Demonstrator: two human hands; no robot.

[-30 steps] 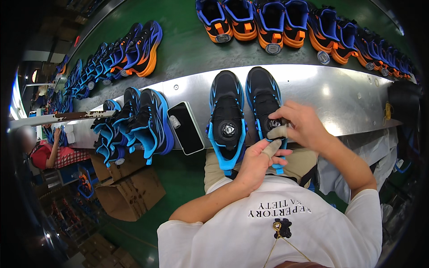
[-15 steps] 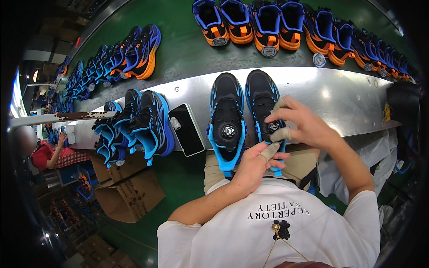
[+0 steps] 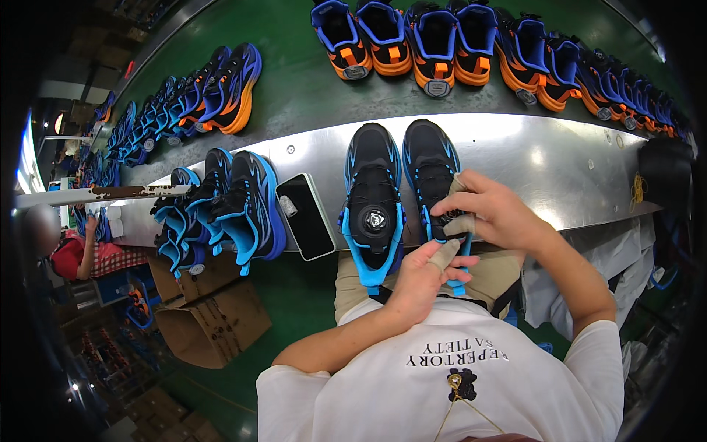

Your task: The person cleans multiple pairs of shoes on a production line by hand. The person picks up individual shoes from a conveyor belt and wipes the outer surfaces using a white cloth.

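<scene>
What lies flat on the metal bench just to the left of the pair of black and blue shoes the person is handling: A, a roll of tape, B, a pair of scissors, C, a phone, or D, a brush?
C: a dark phone lies flat on the metal bench, just left of the left shoe of the pair.

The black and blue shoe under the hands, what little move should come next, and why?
Probably the right hand should twist that right shoe's dial. Both hands, the left hand too, sit on its tongue end, hiding the dial, while the left shoe beside it shows its round dial uncovered.
</scene>
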